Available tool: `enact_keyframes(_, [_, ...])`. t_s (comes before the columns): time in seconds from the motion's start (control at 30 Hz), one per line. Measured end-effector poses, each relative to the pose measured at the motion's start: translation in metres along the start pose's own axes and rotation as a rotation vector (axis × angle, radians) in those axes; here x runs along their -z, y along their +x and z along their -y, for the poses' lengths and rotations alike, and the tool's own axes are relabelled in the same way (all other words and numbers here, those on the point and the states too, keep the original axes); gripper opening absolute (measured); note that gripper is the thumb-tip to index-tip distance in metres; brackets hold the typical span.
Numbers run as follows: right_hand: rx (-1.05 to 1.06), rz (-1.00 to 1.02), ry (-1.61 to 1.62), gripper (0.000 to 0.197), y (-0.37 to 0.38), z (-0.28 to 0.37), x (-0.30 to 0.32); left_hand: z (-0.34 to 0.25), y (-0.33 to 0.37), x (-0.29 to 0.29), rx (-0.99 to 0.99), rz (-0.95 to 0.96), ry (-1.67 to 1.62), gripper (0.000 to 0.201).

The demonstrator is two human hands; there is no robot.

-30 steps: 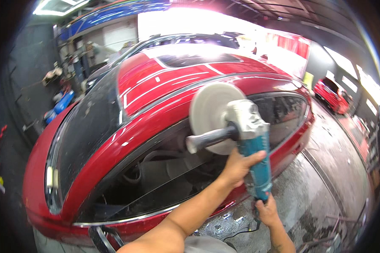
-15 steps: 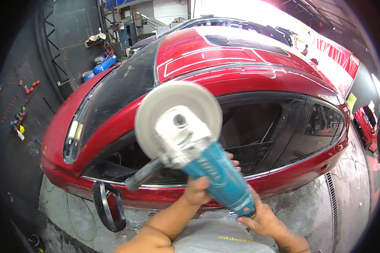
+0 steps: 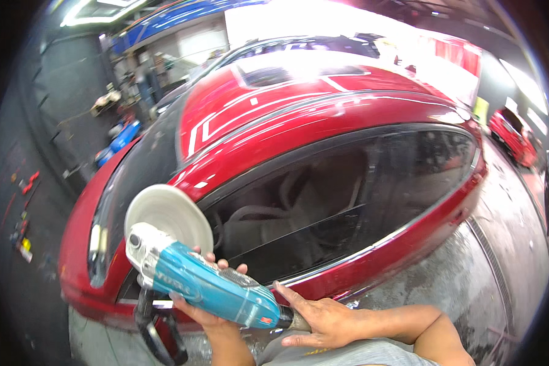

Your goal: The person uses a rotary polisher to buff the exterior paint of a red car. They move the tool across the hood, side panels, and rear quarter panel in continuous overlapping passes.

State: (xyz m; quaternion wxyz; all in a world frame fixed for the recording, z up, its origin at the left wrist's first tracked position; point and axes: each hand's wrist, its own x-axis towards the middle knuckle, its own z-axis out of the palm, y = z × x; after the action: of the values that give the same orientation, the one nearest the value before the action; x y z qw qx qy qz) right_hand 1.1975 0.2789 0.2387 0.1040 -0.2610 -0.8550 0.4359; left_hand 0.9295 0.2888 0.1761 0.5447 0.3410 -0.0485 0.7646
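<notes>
A teal and silver power polisher [image 3: 216, 283] with a round pale pad [image 3: 171, 213] hangs before the red car's side, head toward the left. My left hand [image 3: 204, 314] grips its body from beneath, with fingertips showing above the far edge. At the black tail end, my right hand [image 3: 332, 320] straddles the tool between a stretched index finger and thumb; its other fingers are hidden. The black side handle [image 3: 145, 311] points down, overlapping the car's wing mirror [image 3: 171, 338]. Beyond the pad lie the red car's [image 3: 372, 244] door windows and roof edge.
A dark car [image 3: 305, 44] stands behind the red one. To the far right is another red vehicle [image 3: 512, 137]. A blue tank [image 3: 125, 135] sits by the left wall. A drain grate [image 3: 493, 262] runs along the wet concrete floor.
The polisher has swung left and down, its head now lower and further left, with both hands still on it. My view has tilted, shifting the car slightly.
</notes>
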Motion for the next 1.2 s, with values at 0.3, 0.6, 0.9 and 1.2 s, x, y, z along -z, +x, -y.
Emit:
enact_keyframes(0.3, [-0.349,-0.500,0.280,0.074,-0.092,-0.047,0.013,0.138,0.028,-0.059,0.430,0.085,0.127,0.093])
enact_keyframes(0.6, [-0.240,-0.751,0.403,0.073,-0.183,-0.110,0.061,0.271,0.066,-0.105,0.632,0.166,0.099,0.079])
enact_keyframes(0.9, [-0.182,-0.865,0.554,0.071,-0.325,-0.233,0.159,0.474,0.081,-0.198,0.717,0.109,0.168,0.072])
enact_keyframes(1.2, [-0.130,-0.950,0.791,0.067,-0.410,-0.322,0.231,0.633,0.115,-0.251,0.801,0.177,0.242,0.052])
